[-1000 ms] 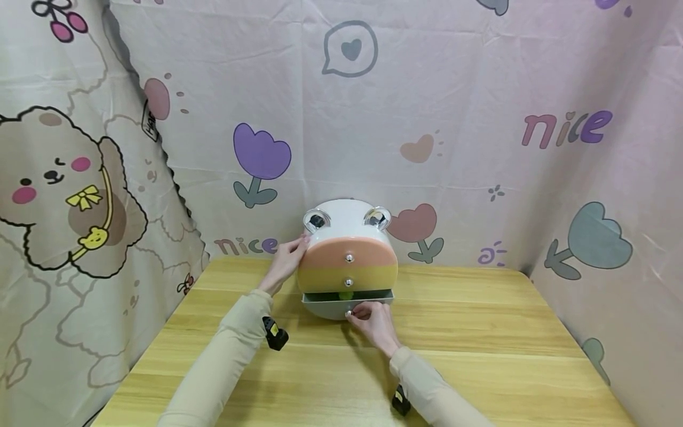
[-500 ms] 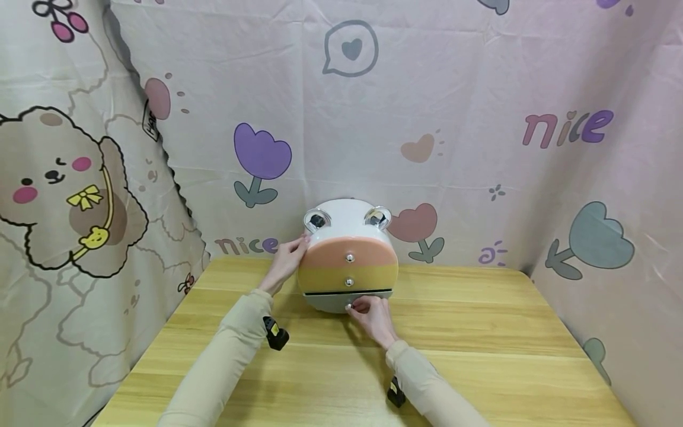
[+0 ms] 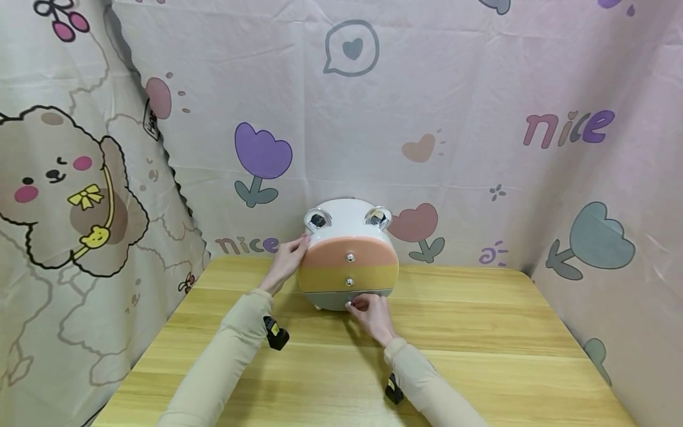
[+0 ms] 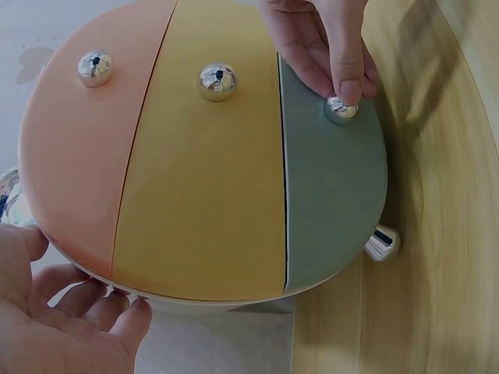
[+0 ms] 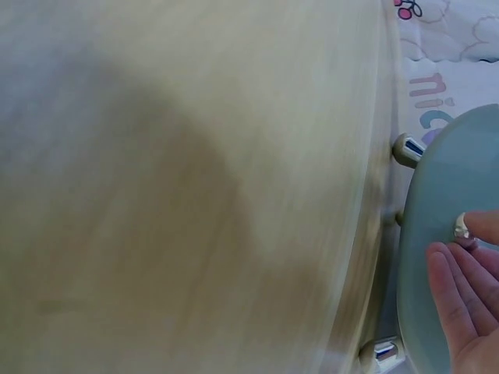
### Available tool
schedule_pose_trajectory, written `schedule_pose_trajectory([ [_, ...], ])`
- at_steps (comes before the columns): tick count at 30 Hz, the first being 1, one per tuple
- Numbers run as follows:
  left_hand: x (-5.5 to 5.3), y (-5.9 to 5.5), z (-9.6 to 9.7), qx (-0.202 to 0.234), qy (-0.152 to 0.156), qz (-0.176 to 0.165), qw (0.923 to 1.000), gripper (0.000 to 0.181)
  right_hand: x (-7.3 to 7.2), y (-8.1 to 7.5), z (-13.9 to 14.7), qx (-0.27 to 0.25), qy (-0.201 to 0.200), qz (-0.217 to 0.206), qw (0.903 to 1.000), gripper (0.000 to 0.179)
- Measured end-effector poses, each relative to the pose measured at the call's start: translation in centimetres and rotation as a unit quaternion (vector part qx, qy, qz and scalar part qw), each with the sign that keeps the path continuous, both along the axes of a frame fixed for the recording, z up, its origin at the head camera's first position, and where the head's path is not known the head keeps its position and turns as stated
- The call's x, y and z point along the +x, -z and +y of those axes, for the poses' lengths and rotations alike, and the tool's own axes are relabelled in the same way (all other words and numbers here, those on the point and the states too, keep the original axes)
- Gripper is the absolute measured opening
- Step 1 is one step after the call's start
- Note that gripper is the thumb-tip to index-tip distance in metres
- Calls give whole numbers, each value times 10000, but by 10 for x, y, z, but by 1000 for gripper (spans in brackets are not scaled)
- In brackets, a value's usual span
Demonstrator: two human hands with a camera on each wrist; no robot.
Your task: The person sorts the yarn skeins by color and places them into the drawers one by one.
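Note:
In the head view a small rounded drawer cabinet (image 3: 347, 217) stands on the table, with a white body and two silver ring-shaped eyes. Its front has a pink drawer (image 4: 97, 156), a yellow drawer (image 4: 207, 179) and a grey-green drawer (image 4: 331, 179), each with a round silver knob. My right hand (image 3: 373, 319) pinches the bottom drawer's knob (image 4: 341, 111) between thumb and fingers. That drawer sits almost flush, a thin dark line along its upper edge. My left hand (image 3: 287, 265) rests its fingertips against the cabinet's left side, just below the eye.
The cabinet stands on short silver feet (image 4: 382, 243) near the back of the wooden table (image 3: 480, 332). Behind it hangs a printed cloth (image 3: 341, 118), and another cloth with a bear (image 3: 58, 190) hangs at the left. A black wrist camera (image 3: 275, 333) sits below my left cuff.
The bottom drawer has slid from partly out, with something green visible inside, to nearly flush. My right hand moved inward with its knob. The left hand stayed on the cabinet's side.

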State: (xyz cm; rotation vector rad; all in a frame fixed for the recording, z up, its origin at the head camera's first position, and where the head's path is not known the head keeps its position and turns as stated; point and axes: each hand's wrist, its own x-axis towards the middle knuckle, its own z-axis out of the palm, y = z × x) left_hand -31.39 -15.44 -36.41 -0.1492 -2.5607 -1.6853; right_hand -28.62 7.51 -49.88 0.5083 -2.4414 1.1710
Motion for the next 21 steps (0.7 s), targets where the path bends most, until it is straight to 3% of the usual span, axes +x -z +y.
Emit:
schedule_pose_trajectory([
  [21, 0, 1, 4, 41, 24, 86, 10000, 52, 2, -2, 3, -48, 190, 1, 9998, 8],
])
